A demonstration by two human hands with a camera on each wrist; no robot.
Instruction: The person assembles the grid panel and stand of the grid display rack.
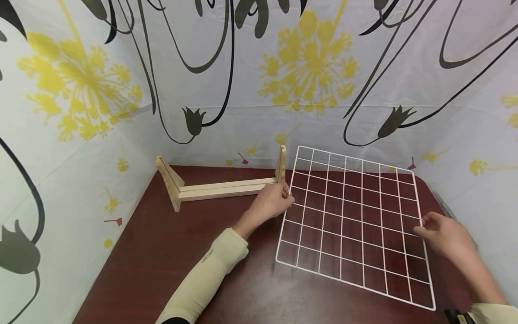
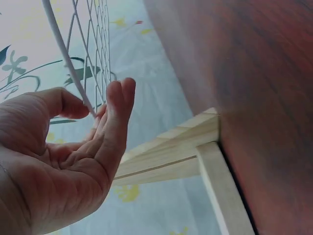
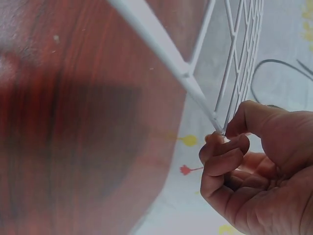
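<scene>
Above the table (image 1: 162, 252), beside a wooden stand (image 1: 224, 193), both hands (image 1: 272, 200) (image 1: 447, 235) pinch a wire grid (image 1: 362, 222).

Wrist-view grid (image 3: 156, 36) cropped, sleeve lettering (image 1: 207, 255) illegible

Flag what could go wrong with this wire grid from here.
The left hand is close to the wooden stand; a sideways shift might knock it. Left and right hand pinch only the wire grid's side edges, so it could tilt or slip toward the table.

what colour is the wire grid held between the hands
The wire grid is plain white, seen best in the head view.
</scene>
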